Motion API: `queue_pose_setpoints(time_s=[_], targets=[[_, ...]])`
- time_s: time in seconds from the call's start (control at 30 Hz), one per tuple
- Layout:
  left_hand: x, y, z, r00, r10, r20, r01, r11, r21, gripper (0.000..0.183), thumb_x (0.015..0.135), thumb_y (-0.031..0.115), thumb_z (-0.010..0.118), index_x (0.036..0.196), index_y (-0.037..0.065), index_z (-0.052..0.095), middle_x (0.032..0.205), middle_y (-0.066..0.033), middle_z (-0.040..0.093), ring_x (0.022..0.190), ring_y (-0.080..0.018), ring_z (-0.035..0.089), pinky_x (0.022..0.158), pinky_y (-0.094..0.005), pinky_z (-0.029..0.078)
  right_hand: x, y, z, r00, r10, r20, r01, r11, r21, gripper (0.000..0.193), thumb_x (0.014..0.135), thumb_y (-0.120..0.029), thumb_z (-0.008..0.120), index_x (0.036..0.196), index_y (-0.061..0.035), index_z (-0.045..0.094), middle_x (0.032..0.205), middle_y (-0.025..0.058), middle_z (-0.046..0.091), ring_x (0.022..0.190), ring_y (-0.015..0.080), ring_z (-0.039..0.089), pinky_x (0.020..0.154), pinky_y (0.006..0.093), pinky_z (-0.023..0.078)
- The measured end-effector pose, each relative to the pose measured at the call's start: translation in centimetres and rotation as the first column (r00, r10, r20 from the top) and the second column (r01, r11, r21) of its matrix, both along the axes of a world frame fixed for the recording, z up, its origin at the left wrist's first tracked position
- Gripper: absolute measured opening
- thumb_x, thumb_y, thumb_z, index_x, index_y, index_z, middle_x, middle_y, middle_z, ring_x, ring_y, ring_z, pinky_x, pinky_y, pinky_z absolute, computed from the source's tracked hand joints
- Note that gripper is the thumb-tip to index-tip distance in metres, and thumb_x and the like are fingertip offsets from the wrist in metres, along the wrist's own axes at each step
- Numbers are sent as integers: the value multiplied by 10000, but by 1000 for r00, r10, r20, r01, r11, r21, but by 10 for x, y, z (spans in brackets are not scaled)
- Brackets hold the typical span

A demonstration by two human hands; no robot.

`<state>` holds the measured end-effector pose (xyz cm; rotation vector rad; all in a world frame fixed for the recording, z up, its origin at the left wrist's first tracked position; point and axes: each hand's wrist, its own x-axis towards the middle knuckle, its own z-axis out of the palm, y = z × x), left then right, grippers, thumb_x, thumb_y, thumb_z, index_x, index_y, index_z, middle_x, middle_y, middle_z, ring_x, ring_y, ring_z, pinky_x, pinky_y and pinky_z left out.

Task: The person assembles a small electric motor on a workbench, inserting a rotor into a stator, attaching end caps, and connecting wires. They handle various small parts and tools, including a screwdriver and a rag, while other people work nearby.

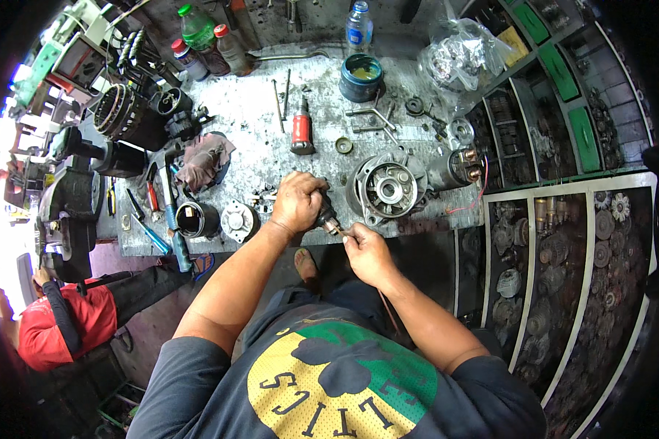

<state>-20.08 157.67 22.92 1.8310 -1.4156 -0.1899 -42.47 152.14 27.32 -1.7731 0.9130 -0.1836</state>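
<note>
Near the front edge of the bench, my left hand point(297, 203) is closed around a dark, rounded metal part point(329, 220) with a silvery, narrower end. Its exact kind is partly hidden by my fingers. My right hand point(367, 254) pinches a thin brown strip point(388, 311) at that silvery end, and the strip hangs down below my hand. Just right of my hands sits a round metal housing point(389, 187) with an open, ringed face. Left of my left hand lies a smaller round metal cover point(238, 221).
A red-handled tool point(302, 133), a blue tub point(360, 77), wrenches point(373, 117) and bottles point(198, 29) stand or lie farther back. A hammer point(170, 197) and a rag point(203, 160) are at left. Parts shelves point(542, 256) border the right. A person in red point(66, 322) is at far left.
</note>
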Motion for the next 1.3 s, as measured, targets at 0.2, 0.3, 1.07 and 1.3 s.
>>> queue_pose_setpoints(time_s=[0.2, 0.3, 1.07, 1.3], targets=[[0, -1, 3, 1000, -5, -11, 5, 1000, 30, 203, 847, 88, 633, 970, 70, 794, 894, -110, 704, 932, -357, 650, 923, -485, 524, 0, 1, 3, 1000, -19, 14, 19, 999, 39, 125, 1052, -96, 665, 988, 10, 647, 785, 124, 642, 723, 159, 566, 696, 381, 506], [0, 0, 4, 1000, -2, -2, 2, 1000, 20, 202, 843, 90, 634, 969, 68, 791, 894, -113, 700, 930, -359, 648, 918, -485, 525, 1, 1, 2, 999, -1, 55, 0, 1000, 16, 116, 1051, -96, 667, 1006, 10, 660, 788, 133, 647, 715, 180, 570, 694, 391, 509], [1, -2, 4, 1000, -5, 0, 5, 1000, 8, 194, 832, 85, 638, 955, 79, 789, 882, -112, 697, 915, -364, 647, 906, -491, 526, 0, -2, 8, 993, 17, -119, -11, 999, 52, 125, 1057, -115, 657, 1037, -2, 609, 848, 242, 677, 750, 389, 676, 723, 475, 529], [1, -2, 2, 1000, -1, 8, 1, 1000, -13, 195, 840, 83, 632, 956, 76, 789, 879, -117, 693, 907, -365, 647, 902, -490, 529, 1, -2, 7, 999, 38, -6, -38, 999, -9, 142, 1050, -104, 654, 973, 8, 614, 796, 170, 623, 711, 219, 557, 708, 415, 507]])
